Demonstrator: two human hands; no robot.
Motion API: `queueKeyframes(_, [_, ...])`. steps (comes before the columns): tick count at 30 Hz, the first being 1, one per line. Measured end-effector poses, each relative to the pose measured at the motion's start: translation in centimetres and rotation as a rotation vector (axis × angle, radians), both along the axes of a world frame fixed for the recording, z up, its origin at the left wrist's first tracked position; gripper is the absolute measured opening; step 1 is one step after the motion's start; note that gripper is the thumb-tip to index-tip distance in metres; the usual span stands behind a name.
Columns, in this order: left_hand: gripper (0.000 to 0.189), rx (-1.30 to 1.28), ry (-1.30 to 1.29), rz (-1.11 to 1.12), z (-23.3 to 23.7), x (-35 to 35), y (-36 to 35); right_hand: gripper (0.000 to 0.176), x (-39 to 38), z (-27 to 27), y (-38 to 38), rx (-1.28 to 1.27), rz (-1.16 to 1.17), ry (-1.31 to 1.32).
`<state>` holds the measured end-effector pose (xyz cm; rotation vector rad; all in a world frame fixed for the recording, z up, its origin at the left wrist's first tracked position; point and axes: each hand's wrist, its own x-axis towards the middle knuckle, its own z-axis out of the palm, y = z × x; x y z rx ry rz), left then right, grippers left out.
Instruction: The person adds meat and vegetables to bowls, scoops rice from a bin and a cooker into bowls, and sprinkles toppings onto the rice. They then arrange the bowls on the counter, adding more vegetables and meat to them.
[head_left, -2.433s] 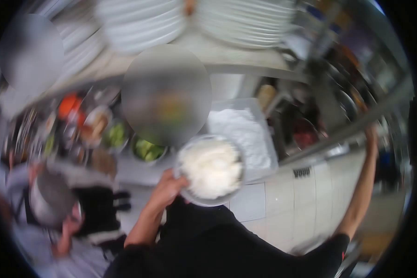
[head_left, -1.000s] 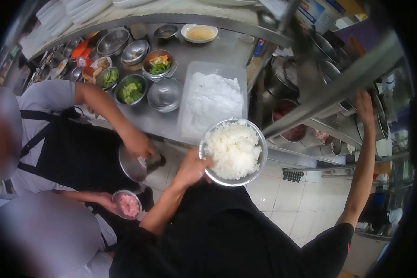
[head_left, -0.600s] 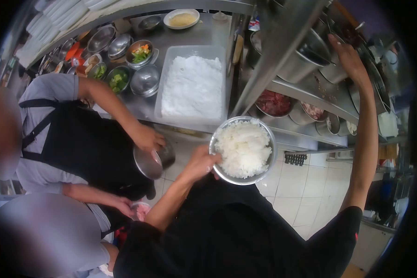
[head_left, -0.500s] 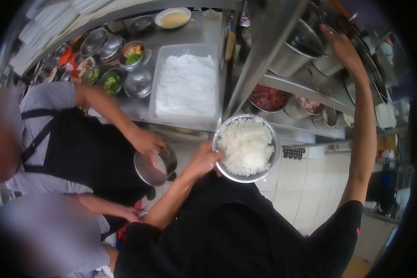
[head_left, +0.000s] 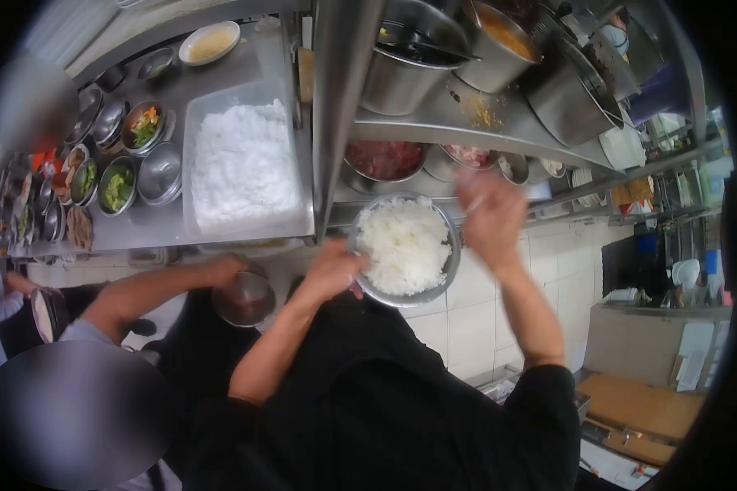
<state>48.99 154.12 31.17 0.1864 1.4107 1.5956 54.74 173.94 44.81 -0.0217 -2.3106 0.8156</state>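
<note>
A round steel bowl (head_left: 454,270) full of white rice (head_left: 403,245) is in front of my body, gripped at its left rim by my left hand (head_left: 333,270). Just beyond the bowl's right rim is my right hand (head_left: 491,214), smeared by motion, so its fingers cannot be made out. Behind it, on the lower shelf, are a container of red meat (head_left: 385,158) and a container of paler meat (head_left: 469,155).
A counter at the left bears a plastic tub of white powder (head_left: 246,164) and bowls of cut vegetables (head_left: 117,188). Tall steel pots (head_left: 409,78) line the upper shelf. At my left, a co-worker's hand (head_left: 229,270) is at a metal container (head_left: 246,301).
My right hand has come down from the pots on the upper shelf to beside the rice bowl. The view has turned to the right, and my left hand still holds the bowl.
</note>
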Motion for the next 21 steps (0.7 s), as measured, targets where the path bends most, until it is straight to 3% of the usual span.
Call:
queueKeyframes(1, [0.033,-0.023,0.015,-0.028,0.2,0.2,0.5,0.013,1.6,-0.8,-1.7,0.046,0.005,-0.218])
queueKeyframes(3, [0.030,0.006,0.089,-0.061,2.1,0.6,1.1,0.012,2.8,-3.3,-1.9,0.311,0.212,-0.279])
queueKeyframes(5, [0.026,-0.020,0.160,-0.122,1.0,0.6,2.1,0.010,3.6,-5.1,-2.0,0.403,0.194,-0.321])
queueKeyframes(7, [0.029,0.069,0.176,-0.132,1.2,0.9,3.2,0.016,4.6,-5.0,-0.8,0.379,0.187,-0.390])
queueKeyframes(9, [0.029,0.036,0.132,-0.120,2.2,1.3,3.6,0.024,5.1,-2.5,-0.6,0.445,0.178,-0.397])
queueKeyframes(14, [0.025,-0.007,0.194,-0.143,3.9,2.2,4.1,0.033,6.9,-2.4,0.1,0.522,0.174,-0.533])
queueKeyframes(16, [0.025,0.001,0.232,-0.135,2.0,2.3,3.8,0.034,7.7,-2.4,1.0,0.531,0.137,-0.540])
queueKeyframes(18, [0.025,0.002,0.278,-0.118,1.5,2.6,3.0,0.029,9.5,-2.8,3.0,-0.232,-0.063,-0.148])
queueKeyframes(19, [0.025,0.016,0.250,-0.078,1.8,2.8,2.3,0.019,10.6,-4.4,5.1,-0.237,-0.242,-0.004])
queueKeyframes(20, [0.025,0.031,0.224,-0.037,2.2,2.9,1.5,0.019,12.0,-5.7,7.2,-0.410,-0.401,0.049])
queueKeyframes(21, [0.025,0.029,0.230,-0.022,3.0,2.9,0.7,0.021,13.1,-7.8,9.7,-0.333,-0.491,-0.008])
